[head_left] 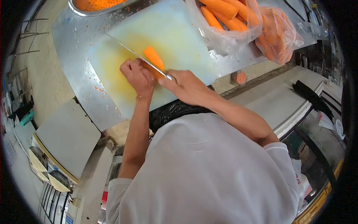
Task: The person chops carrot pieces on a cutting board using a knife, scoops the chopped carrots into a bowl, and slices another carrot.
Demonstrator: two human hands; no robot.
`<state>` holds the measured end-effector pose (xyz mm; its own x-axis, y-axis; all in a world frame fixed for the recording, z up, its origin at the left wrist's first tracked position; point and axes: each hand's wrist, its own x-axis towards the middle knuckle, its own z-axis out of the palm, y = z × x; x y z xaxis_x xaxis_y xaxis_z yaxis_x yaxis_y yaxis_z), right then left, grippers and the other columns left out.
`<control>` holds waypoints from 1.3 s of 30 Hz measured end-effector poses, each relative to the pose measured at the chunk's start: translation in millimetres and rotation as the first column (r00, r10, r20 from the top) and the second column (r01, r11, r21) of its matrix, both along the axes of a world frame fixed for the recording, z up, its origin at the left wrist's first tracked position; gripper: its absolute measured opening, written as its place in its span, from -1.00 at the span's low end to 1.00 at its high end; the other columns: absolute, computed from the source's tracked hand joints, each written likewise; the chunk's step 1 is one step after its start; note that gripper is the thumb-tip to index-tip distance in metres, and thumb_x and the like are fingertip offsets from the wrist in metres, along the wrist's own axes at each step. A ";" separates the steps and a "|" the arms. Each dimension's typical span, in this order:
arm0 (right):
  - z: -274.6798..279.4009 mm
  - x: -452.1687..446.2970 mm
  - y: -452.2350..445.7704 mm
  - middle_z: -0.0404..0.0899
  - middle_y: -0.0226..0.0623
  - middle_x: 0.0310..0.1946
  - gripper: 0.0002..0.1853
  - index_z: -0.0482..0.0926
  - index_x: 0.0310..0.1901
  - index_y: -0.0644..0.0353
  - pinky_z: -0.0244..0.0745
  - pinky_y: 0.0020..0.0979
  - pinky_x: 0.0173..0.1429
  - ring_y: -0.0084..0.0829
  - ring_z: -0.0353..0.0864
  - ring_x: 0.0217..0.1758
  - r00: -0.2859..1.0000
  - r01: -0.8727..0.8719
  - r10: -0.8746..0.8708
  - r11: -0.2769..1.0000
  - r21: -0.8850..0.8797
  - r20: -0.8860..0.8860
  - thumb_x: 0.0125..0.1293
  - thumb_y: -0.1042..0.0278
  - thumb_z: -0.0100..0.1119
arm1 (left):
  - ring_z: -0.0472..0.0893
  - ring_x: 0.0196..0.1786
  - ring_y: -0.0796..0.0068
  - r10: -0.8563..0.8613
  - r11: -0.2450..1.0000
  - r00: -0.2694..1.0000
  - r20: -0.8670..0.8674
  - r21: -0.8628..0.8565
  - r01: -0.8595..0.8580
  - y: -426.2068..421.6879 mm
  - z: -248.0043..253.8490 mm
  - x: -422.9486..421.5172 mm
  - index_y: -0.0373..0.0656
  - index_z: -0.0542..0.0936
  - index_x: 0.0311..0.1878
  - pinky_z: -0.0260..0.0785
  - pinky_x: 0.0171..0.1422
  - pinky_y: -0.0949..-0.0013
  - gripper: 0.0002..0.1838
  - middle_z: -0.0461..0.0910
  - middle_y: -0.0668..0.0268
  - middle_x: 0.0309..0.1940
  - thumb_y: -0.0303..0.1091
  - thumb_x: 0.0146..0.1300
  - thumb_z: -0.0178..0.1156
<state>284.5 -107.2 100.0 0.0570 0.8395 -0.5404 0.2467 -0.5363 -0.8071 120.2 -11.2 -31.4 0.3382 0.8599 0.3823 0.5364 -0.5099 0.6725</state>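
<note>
A knife lies across the cutting board, its blade running up and left. My right hand is closed round its handle. On the far side of the blade is a peeled orange carrot piece. More carrot shows on the near side, between the blade and my hands. My left hand has its fingers curled against this near carrot, close to the blade. The left fingertips are partly hidden, as is the carrot's near end.
A metal bowl of shredded carrot stands at the upper left. An open plastic bag of peeled carrots sits at the upper right, beside a second carrot bag. Orange scraps dot the metal table. A black bag hangs at the near edge.
</note>
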 end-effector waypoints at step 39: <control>-13.4 19.1 -52.8 0.65 0.09 -0.43 -0.47 0.66 0.11 0.38 0.53 -0.09 -0.13 -0.04 0.69 -0.30 0.977 0.063 -0.085 0.991 0.117 0.197 0.51 -0.04 0.19 | 0.60 0.00 0.05 -0.105 0.994 0.870 -0.482 -0.040 0.097 24.5 39.4 3.5 -0.08 0.75 0.11 0.51 0.04 0.01 -0.59 0.61 0.18 -0.12 -0.23 0.17 0.40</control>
